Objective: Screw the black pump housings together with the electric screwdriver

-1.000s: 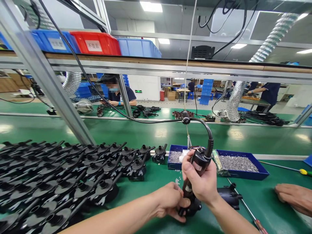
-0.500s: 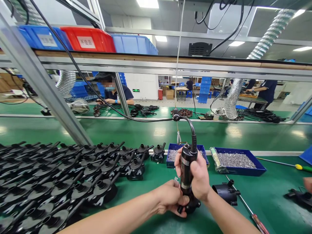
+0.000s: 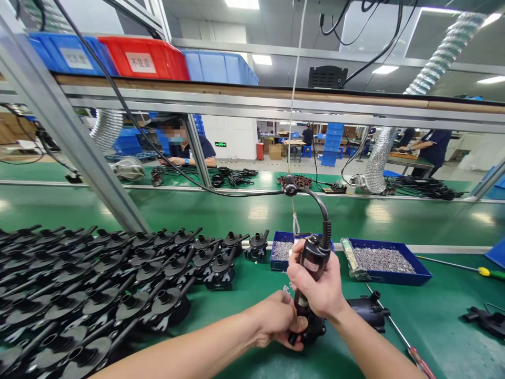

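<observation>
My right hand (image 3: 321, 284) is wrapped round a black electric screwdriver (image 3: 314, 258), which points down and leans with its top to the right. Its lower end meets a black plastic housing (image 3: 315, 331) on the green bench. My left hand (image 3: 280, 321) grips that housing from the left, thumb and fingers closed on its side. The bit tip and the spot it touches are hidden behind my hands. Several small screws (image 3: 286, 289) lie loose just beyond my left fingers. Behind the screwdriver is a blue tray of small metal parts (image 3: 281, 251), partly covered by my right hand.
Rows of black housings (image 3: 145, 271) fill the left side. At right stand a blue tray of screws (image 3: 420, 271), another black housing (image 3: 369, 310), and a red-handled screwdriver (image 3: 420, 362). A black cable (image 3: 244, 195) runs to the tool. A co-worker (image 3: 189, 147) sits across the bench.
The electric screwdriver's top has tilted to the right, and my right hand has turned with it. My left hand stays on the housing. Another person's hand at the right edge has left view.
</observation>
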Demonstrator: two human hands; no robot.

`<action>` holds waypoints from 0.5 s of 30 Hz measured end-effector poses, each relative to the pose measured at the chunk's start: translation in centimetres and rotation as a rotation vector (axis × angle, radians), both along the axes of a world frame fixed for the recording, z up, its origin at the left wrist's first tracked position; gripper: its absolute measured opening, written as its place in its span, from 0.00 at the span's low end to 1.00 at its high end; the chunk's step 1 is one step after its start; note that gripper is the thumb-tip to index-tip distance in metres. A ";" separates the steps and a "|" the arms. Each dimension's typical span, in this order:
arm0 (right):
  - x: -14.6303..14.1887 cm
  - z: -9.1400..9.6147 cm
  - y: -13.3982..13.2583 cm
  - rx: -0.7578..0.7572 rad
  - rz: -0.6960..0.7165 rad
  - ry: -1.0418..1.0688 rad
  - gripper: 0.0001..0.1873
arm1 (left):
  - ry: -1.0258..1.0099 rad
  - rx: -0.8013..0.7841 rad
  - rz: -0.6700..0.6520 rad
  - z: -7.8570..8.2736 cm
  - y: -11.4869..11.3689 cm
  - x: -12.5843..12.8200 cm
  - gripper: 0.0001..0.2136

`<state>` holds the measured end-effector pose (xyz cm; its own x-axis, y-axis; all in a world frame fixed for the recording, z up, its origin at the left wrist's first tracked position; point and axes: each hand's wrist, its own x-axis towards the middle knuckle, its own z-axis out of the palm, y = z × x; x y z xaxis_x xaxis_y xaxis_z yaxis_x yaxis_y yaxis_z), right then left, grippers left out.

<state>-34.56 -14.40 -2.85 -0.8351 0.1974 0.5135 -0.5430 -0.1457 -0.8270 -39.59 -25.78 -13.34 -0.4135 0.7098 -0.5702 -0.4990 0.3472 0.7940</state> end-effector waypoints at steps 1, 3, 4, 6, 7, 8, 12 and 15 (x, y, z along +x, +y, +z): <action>0.0 0.0 -0.1 0.029 -0.026 -0.004 0.16 | 0.004 -0.014 0.004 0.1 0.1 0.1 0.21; 0.1 0.1 -0.3 0.048 -0.035 -0.010 0.16 | 0.009 -0.022 0.008 0.3 0.2 0.3 0.20; 0.1 0.1 -0.3 0.051 -0.026 -0.016 0.16 | 0.011 -0.022 0.009 0.5 0.1 0.4 0.20; 0.1 0.3 -0.2 0.051 0.001 -0.034 0.16 | 0.017 -0.026 0.012 0.8 -0.1 0.6 0.19; 0.1 0.3 -0.1 0.050 0.015 -0.042 0.16 | 0.030 -0.029 0.012 1.0 -0.2 0.7 0.18; 0.0 0.4 0.0 0.048 0.035 -0.049 0.16 | 0.061 -0.035 0.006 1.3 -0.5 0.8 0.17; -0.1 0.3 0.6 0.032 0.132 -0.085 0.17 | 0.423 -0.061 -0.099 2.9 -1.3 0.3 0.22; 0.3 0.4 1.3 0.015 0.076 -0.023 0.13 | 0.718 -0.064 -0.234 4.6 -1.5 -0.6 0.26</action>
<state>-34.24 -13.09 -2.44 -0.8589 0.1256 0.4965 -0.5118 -0.1733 -0.8415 -40.14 -27.28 -8.72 -0.5416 0.7990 -0.2611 0.2252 0.4372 0.8707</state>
